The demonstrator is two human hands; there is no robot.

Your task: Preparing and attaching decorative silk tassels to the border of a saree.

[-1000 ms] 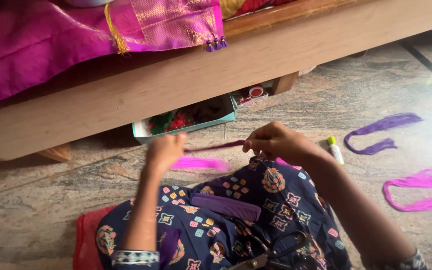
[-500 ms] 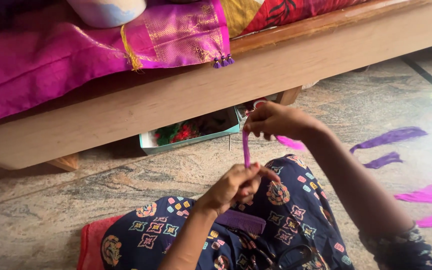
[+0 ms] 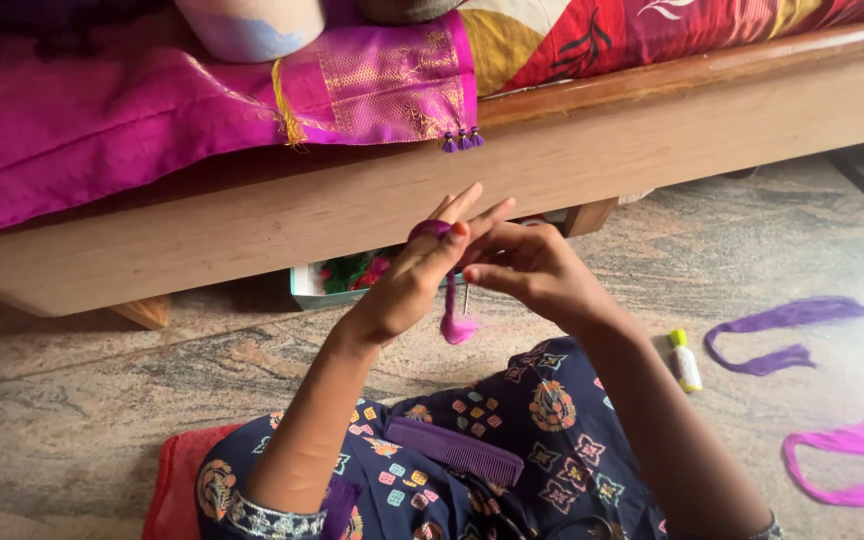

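Purple thread [image 3: 449, 305] around left hand [image 3: 414, 280]; ends hidden by right hand [image 3: 532, 270]

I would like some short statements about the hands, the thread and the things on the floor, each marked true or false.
1. Purple thread is wound around fingers of the left hand. True.
2. The purple comb lies on the stone floor. False: it rests on the person's lap.
3. The right hand is close to the left hand, in front of the wooden bed frame. True.
4. The small bottle stands upright. False: it lies on its side on the floor.
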